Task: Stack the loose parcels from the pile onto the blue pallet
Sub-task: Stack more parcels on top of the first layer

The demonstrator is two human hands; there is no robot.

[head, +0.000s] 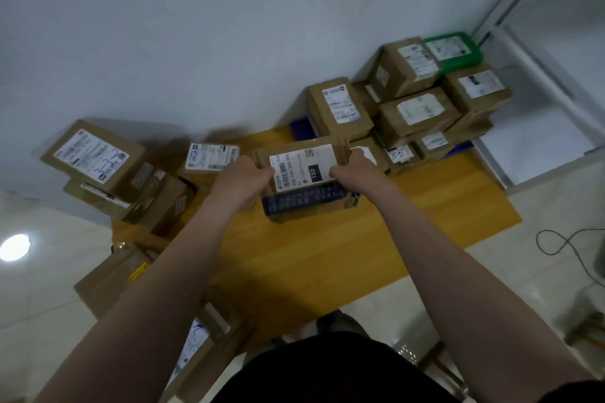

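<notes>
Head camera looks down your two bare forearms to a brown cardboard parcel (306, 173) that you hold up between both hands above the yellow wood-grain floor panel (327, 255). Your left hand (240, 178) grips the parcel's left end, fingers curled round its edge beside the white shipping label; your right hand (355, 170) clamps the right end the same way, thumb lying over the label's corner. The label faces up and reads "150", and a dark blue printed band runs along the parcel's near side. Just beyond the parcel and to the right stands the blue pallet (300, 129), only slivers of it showing under a stack of labelled cartons (419, 111) piled several deep against the white wall (196, 26). A green box (453, 49) sits at the far right corner of that stack. To your left lies the loose pile (108, 173), its top carton marked in blue pen, with more cartons running down toward your left elbow. A thin dark cable (563, 245) loops across the pale tiles on the right.
</notes>
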